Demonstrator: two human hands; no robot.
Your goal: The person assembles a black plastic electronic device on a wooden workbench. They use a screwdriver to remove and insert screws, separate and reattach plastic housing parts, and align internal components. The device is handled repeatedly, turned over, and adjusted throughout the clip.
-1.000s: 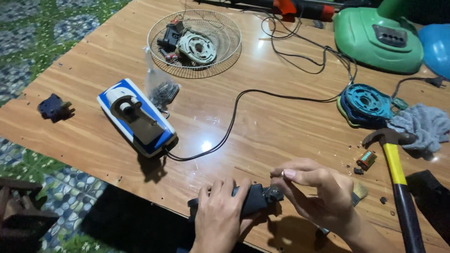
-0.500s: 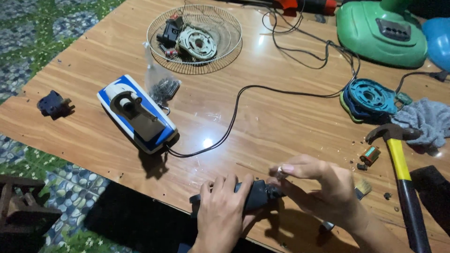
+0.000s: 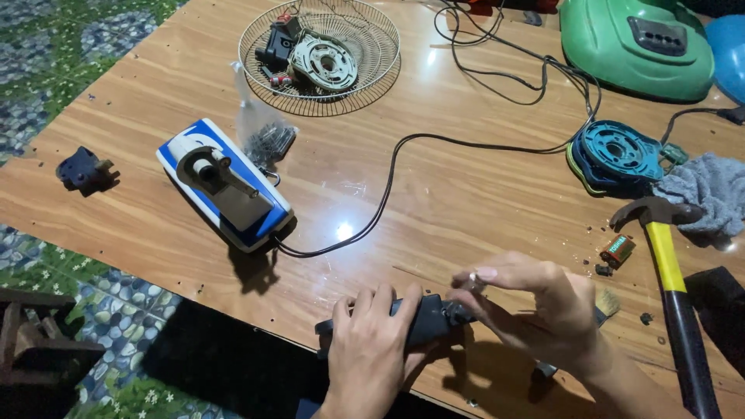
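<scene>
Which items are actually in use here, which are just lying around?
In use: black tool body, held by left hand; right hand at its front end.

Lying about: hammer, blue-white appliance, wire basket, green housing, grey rag.

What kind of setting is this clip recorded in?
Probably a home or small repair bench for electric appliances. A wooden table carries a wire fan guard holding motor parts, a yellow-handled hammer and a green appliance housing. Patterned floor tiles suggest a house.
</scene>
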